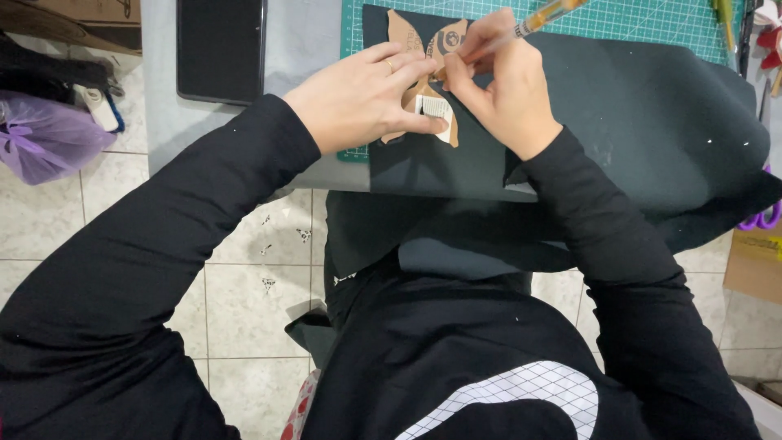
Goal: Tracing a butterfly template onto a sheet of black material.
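Note:
A brown cardboard cut-out point(405, 33) with curved lobes lies flat on a sheet of black fabric point(652, 106). My left hand point(362, 98) presses down on the cut-out, fingers spread over its lower part. Beside it, my right hand point(497, 81) grips an orange pen point(547, 14), whose tip sits at the cut-out's edge near my left fingertips. The black fabric covers part of a green cutting mat point(635, 20) and hangs over the table's near edge towards my lap.
A black tablet point(220, 49) lies on the grey table at the left. A purple plastic bag point(41, 134) and dark items sit on the tiled floor at far left. Purple scissor handles point(766, 216) and a cardboard box point(753, 265) are at the right.

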